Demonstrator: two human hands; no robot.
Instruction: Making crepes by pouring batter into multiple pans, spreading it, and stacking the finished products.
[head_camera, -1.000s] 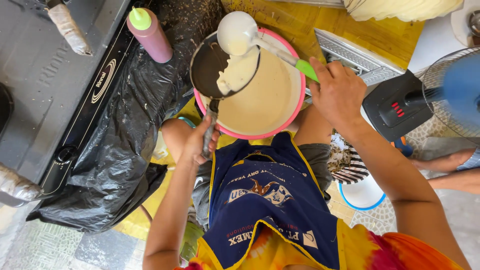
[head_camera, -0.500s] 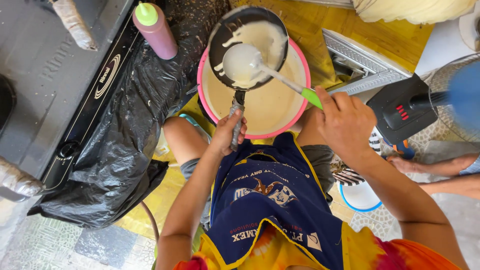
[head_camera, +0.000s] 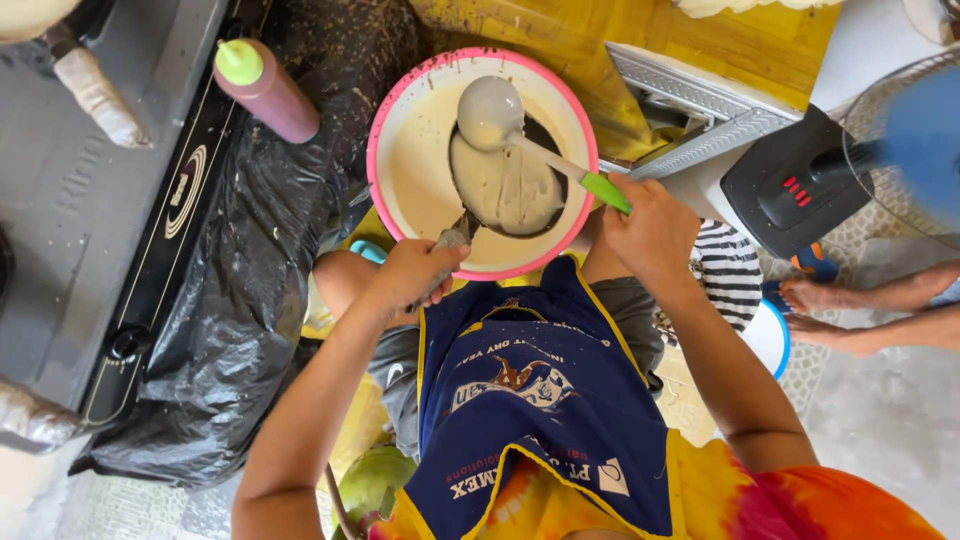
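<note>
A pink-rimmed basin (head_camera: 400, 110) full of pale batter sits in front of my knees. My left hand (head_camera: 418, 277) grips the handle of a small black pan (head_camera: 508, 186), which hangs over the basin and is coated with batter. My right hand (head_camera: 652, 226) holds the green handle of a white ladle (head_camera: 488, 110); its bowl hovers over the pan's far edge. I wear a blue apron (head_camera: 535, 400).
A dark stove top (head_camera: 185, 190) and a crumpled black plastic bag (head_camera: 235, 330) lie to the left. A squeeze bottle (head_camera: 265, 90) with a green cap stands by them. An electric fan (head_camera: 880, 150) stands at right, with another person's bare feet (head_camera: 850, 295) beside it.
The pan has come down from a tilted, raised position to lie low over the basin. The ladle has moved from over the pan's middle to its far edge.
</note>
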